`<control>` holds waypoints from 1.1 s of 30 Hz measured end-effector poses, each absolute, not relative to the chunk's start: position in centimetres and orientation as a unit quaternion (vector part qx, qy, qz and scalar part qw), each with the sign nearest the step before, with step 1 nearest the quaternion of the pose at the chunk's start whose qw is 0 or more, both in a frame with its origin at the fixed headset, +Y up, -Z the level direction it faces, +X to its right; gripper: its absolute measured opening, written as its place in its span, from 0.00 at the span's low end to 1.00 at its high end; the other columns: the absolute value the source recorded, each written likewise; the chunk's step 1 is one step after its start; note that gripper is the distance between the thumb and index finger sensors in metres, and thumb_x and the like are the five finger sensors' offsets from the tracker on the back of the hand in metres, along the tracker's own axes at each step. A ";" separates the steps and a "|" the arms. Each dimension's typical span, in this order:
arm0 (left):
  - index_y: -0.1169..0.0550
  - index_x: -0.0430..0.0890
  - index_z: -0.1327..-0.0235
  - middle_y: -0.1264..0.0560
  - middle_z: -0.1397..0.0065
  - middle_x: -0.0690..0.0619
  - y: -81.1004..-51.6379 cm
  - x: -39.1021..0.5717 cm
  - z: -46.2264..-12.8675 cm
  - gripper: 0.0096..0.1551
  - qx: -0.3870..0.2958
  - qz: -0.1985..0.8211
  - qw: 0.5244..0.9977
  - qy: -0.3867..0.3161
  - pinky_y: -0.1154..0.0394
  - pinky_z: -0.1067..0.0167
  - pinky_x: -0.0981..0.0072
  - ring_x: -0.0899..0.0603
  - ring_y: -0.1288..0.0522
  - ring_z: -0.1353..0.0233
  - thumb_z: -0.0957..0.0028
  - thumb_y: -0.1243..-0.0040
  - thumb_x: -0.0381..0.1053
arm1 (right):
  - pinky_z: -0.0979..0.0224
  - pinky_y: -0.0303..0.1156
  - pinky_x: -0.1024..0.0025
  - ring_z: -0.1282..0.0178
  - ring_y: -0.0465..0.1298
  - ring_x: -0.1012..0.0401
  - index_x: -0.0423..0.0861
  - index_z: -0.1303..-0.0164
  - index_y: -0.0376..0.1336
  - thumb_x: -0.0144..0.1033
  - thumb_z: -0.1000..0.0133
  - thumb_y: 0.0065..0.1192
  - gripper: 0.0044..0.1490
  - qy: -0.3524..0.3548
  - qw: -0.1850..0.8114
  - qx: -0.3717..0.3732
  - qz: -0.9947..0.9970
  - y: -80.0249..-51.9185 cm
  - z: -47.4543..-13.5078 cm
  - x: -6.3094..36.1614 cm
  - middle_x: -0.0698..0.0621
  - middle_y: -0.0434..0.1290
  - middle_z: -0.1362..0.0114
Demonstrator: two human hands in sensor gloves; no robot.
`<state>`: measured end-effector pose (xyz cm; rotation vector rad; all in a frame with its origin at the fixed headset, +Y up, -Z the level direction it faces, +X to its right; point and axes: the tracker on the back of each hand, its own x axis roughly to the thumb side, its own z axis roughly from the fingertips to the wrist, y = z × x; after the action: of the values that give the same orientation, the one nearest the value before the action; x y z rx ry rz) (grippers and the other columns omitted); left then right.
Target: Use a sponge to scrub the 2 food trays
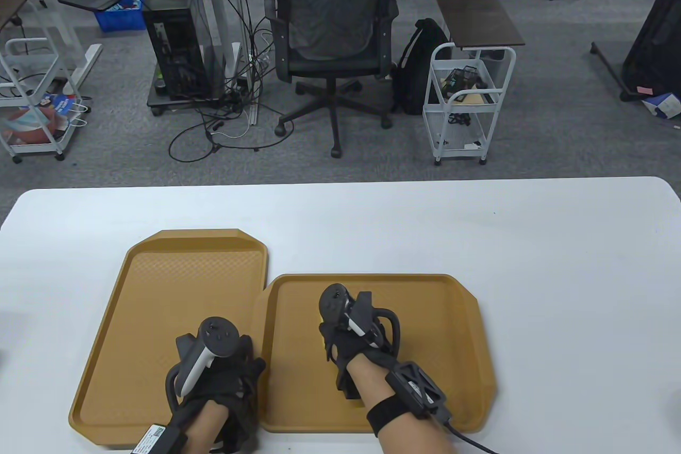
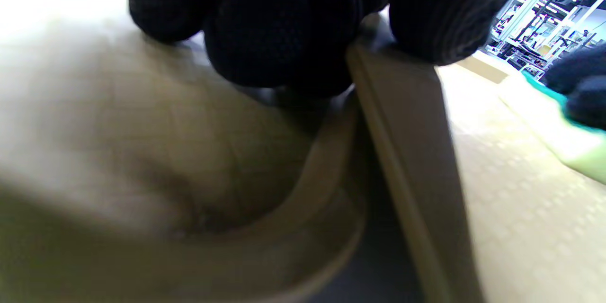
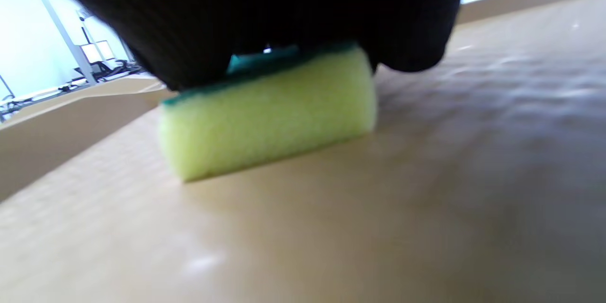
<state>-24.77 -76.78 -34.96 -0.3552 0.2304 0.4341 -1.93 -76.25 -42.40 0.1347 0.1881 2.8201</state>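
Two tan food trays lie side by side on the white table; the left tray (image 1: 159, 283) has its right edge tucked under the right tray (image 1: 441, 326). My left hand (image 1: 237, 369) sits on that seam. In the left wrist view its fingers (image 2: 279, 33) curl over the right tray's raised rim (image 2: 402, 132). My right hand (image 1: 340, 337) is over the left part of the right tray and hides the sponge from above. The right wrist view shows the yellow sponge (image 3: 270, 113), green side up, held under my gloved hand (image 3: 293, 4) and pressed flat on the tray floor (image 3: 426, 189).
The trays sit near the front of the table (image 1: 505, 230), which reaches well to the right and back. Beyond its far edge stand an office chair (image 1: 332, 23) and a white wire cart (image 1: 468, 102) on grey carpet.
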 end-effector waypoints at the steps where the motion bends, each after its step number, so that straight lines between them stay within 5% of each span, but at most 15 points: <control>1: 0.30 0.53 0.25 0.16 0.50 0.52 -76.8 -24.8 -35.0 0.40 -0.175 0.214 0.954 0.113 0.25 0.41 0.48 0.43 0.17 0.54 0.52 0.34 0.61 | 0.34 0.77 0.52 0.41 0.75 0.48 0.47 0.28 0.65 0.43 0.49 0.74 0.38 0.067 0.163 0.053 0.983 -76.3 -42.4 -2.9 0.41 0.65 0.20; 10: 0.30 0.53 0.25 0.16 0.50 0.52 -76.8 -24.8 -35.0 0.40 -0.175 0.214 0.954 0.113 0.25 0.41 0.48 0.43 0.17 0.54 0.52 0.34 0.61 | 0.35 0.75 0.52 0.41 0.73 0.49 0.47 0.26 0.64 0.46 0.49 0.74 0.40 0.071 0.165 0.083 0.980 -76.8 -41.8 -7.6 0.42 0.62 0.19; 33: 0.30 0.53 0.25 0.16 0.50 0.52 -76.8 -24.7 -34.9 0.40 -0.176 0.212 0.955 0.112 0.25 0.41 0.48 0.43 0.17 0.54 0.52 0.35 0.61 | 0.37 0.75 0.49 0.42 0.73 0.47 0.47 0.21 0.54 0.55 0.49 0.69 0.50 0.109 0.057 0.149 0.981 -76.8 -35.7 -7.4 0.41 0.54 0.17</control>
<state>-24.74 -76.79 -34.94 -0.3577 0.2281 0.4308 -7.36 -76.80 -35.70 0.4533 0.3295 2.9758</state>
